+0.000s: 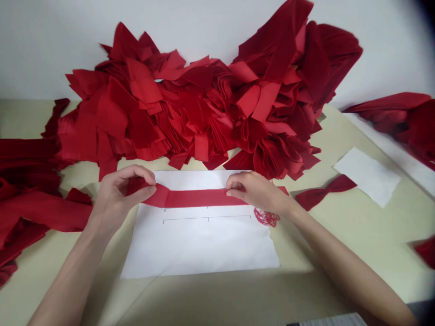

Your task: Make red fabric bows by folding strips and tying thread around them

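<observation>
A red fabric strip (200,198) stretches between my two hands over a white paper sheet (204,253). My left hand (125,190) pinches the strip near its left end, where it lifts and bends at a crease. On the right, the fingers of my right hand (249,188) close on the strip, and its far end pokes out past the wrist. Printed on the paper just below the strip are thin black lines (208,220) with short end and middle ticks. A tangle of red thread (267,217) lies at the sheet's right edge, beside my right wrist.
A big heap of red fabric strips (190,108) stands against the wall behind the paper. More red fabric (44,213) lies at the left. To the right are a bow-shaped red piece (326,191), a small white paper (369,175) and another red pile (408,122).
</observation>
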A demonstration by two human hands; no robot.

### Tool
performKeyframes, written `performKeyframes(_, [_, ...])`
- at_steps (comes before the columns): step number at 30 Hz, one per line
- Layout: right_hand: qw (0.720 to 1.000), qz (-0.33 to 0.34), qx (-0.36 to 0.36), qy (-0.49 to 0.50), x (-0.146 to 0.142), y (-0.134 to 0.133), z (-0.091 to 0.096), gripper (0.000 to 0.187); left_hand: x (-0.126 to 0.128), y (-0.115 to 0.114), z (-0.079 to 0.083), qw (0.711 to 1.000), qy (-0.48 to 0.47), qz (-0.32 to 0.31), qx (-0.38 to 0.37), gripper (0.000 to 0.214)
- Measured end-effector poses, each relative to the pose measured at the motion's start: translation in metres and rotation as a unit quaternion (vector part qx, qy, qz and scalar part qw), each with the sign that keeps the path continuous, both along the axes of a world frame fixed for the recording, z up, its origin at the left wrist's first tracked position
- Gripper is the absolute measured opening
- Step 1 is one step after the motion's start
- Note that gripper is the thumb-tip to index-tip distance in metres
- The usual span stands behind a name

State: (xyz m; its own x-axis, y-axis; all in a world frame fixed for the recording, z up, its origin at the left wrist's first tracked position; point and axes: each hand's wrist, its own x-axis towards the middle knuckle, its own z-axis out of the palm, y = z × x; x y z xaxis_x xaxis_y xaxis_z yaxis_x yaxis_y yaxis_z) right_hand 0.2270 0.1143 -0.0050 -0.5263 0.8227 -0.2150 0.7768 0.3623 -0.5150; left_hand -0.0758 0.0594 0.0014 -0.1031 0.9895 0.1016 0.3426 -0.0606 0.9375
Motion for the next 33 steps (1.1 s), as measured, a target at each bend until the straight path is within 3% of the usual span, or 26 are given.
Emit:
performKeyframes(4, [1.0,0.0,0.014,-0.002,-0.002,-0.001,0.0,0.01,-0.001,0.0,0.0,0.998,-0.063,-0.024,-0.004,0.01])
performKeyframes(12, [0.999,-0.001,0.044,-0.005,-0.003,-0.003,0.004,0.004,-0.003,0.0,-0.003,0.997,-0.059,-0.045,0.005,0.008])
performKeyframes(17, [0.992,-0.032,0.043,0.111,-0.013,-0.014,0.013,0.014,0.006,-0.002,0.002,0.999,0.019,-0.046,0.023,0.01])
performKeyframes(21, [0.975,-0.01,-0.023,0.222,-0.03,-0.032,0.014,0.036,0.025,-0.005,0.005,0.996,0.044,-0.065,0.033,0.025])
performKeyframes(24, [0.963,-0.008,-0.09,0.254,-0.043,-0.043,0.008,0.064,0.038,-0.008,0.001,0.995,0.01,-0.097,-0.028,0.034])
performKeyframes(27, [0.951,-0.027,-0.14,0.274,-0.05,-0.048,-0.001,0.079,0.043,-0.011,-0.005,0.978,-0.039,-0.176,-0.102,0.036])
performKeyframes(30, [0.949,-0.046,-0.135,0.282,-0.05,-0.045,-0.008,0.074,0.041,-0.013,-0.006,0.962,-0.077,-0.223,-0.138,0.041])
performKeyframes(33, [0.951,-0.071,-0.11,0.279,-0.047,-0.04,-0.013,0.051,0.034,-0.012,-0.003,0.969,-0.004,-0.212,-0.127,0.039])
